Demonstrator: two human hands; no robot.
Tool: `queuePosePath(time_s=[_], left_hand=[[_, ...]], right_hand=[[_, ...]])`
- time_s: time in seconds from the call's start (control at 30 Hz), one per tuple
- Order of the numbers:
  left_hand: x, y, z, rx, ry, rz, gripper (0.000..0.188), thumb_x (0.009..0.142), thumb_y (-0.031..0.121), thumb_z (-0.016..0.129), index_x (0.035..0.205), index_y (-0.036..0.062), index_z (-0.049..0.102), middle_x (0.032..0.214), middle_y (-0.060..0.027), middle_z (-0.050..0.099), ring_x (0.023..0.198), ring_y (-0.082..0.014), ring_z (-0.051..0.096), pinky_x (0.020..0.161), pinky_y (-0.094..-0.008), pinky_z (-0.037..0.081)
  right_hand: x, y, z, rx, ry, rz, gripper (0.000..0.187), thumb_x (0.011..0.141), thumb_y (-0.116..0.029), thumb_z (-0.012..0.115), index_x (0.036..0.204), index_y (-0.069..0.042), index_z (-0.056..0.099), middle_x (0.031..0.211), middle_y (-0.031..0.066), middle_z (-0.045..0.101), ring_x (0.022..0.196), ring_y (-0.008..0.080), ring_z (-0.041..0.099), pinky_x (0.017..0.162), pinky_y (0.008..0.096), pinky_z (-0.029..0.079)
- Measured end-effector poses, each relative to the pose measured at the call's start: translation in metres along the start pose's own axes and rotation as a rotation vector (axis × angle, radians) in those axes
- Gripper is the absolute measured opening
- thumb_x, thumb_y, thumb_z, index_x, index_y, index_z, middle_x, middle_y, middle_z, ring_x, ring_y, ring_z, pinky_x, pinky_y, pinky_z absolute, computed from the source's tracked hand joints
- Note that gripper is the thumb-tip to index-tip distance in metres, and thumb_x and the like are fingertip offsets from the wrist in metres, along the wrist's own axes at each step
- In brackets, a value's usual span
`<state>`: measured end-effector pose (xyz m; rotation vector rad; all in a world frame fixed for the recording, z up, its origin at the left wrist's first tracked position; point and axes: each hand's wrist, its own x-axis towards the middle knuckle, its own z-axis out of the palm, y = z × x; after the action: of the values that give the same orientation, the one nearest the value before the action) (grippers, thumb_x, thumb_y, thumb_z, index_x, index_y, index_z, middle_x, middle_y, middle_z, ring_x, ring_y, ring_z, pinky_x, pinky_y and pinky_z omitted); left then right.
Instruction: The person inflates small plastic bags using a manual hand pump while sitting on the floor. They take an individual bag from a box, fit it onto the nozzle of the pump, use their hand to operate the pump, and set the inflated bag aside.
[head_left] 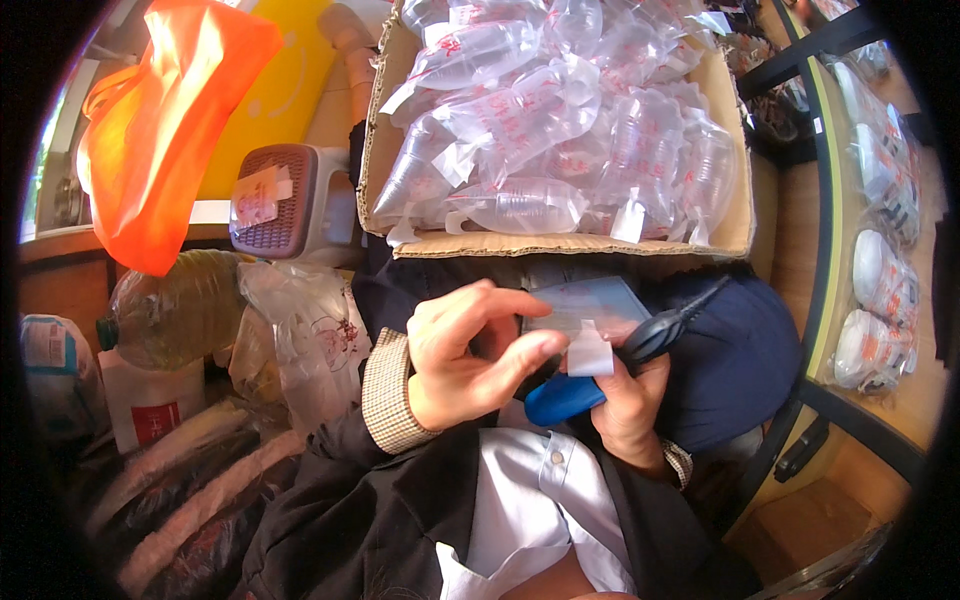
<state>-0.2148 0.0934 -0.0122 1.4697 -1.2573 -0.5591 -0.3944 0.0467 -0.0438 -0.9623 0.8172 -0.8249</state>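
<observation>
My right hand (632, 410) is closed at my lap around a blue-handled object (565, 400). A dark, tapering piece (665, 332) with a thin pointed tip sticks out beyond that hand; whether it joins the blue part I cannot tell. A small white label or strip (590, 350) hangs by my right thumb. Behind it lies a clear, bluish flat sheet or packet (600, 300). My left hand (468, 350) is raised just left of the label, thumb and forefinger apart, with nothing visible between them.
Ahead stands an open cardboard box (570, 246) heaped with clear plastic-wrapped packs. At the left are an orange bag (165, 130), a purple-and-white stool (285, 200) and a large clear bottle (175, 305). Shelving (825, 200) with wrapped white shoes (875, 270) runs along the right.
</observation>
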Motion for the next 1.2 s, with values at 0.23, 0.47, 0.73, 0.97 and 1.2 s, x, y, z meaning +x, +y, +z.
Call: queuePosePath(time_s=[0.23,0.47,0.73,0.97,1.2], left_hand=[[-0.008,-0.001,0.015,-0.247,-0.251,-0.174,0.058,0.076,0.007,0.076,0.128,-0.0006,0.051,0.085,-0.0102,0.067,0.069,-0.0135,0.065,0.065,-0.0238,0.051],[0.002,0.002,0.027,-0.285,-0.161,-0.092,0.006,0.085,0.003,0.066,0.088,-0.0019,0.066,0.087,-0.0118,0.067,0.079,-0.0184,0.064,0.071,-0.0289,0.050],[0.017,0.000,0.025,-0.188,0.268,0.084,0.008,0.080,-0.002,0.067,0.086,0.0010,0.062,0.076,-0.0092,0.065,0.064,-0.0194,0.062,0.059,-0.0266,0.048],[0.020,-0.005,0.022,-0.092,0.301,0.293,0.019,0.077,-0.007,0.067,0.092,0.0022,0.063,0.079,-0.0101,0.065,0.066,-0.0204,0.061,0.058,-0.0266,0.048],[0.021,-0.014,0.019,0.094,0.248,0.535,0.048,0.049,-0.012,0.061,0.094,0.0036,0.068,0.082,-0.0049,0.061,0.069,-0.0207,0.059,0.062,-0.0287,0.048]], right_hand=[[-0.003,-0.006,0.001,0.063,0.040,0.049,0.020,0.083,-0.013,0.063,0.098,0.000,0.057,0.088,0.0115,0.063,0.076,0.0177,0.061,0.072,0.0309,0.049],[0.003,-0.014,0.005,-0.001,-0.034,-0.058,0.009,0.084,-0.006,0.065,0.089,0.002,0.061,0.081,0.0060,0.064,0.075,0.0115,0.059,0.071,0.0249,0.047],[0.004,-0.018,0.005,-0.203,-0.391,0.087,0.032,0.085,-0.029,0.070,0.084,0.000,0.057,0.075,0.0027,0.056,0.069,0.0093,0.050,0.063,0.0238,0.041],[0.002,-0.016,0.006,-0.137,-0.440,0.193,0.052,0.093,-0.052,0.049,0.089,0.000,0.052,0.076,0.0024,0.054,0.068,0.0100,0.049,0.062,0.0238,0.041],[0.002,-0.019,0.002,-0.069,-0.502,0.285,0.050,0.094,-0.049,0.048,0.093,0.001,0.053,0.081,0.0040,0.055,0.072,0.0107,0.054,0.065,0.0241,0.043]])
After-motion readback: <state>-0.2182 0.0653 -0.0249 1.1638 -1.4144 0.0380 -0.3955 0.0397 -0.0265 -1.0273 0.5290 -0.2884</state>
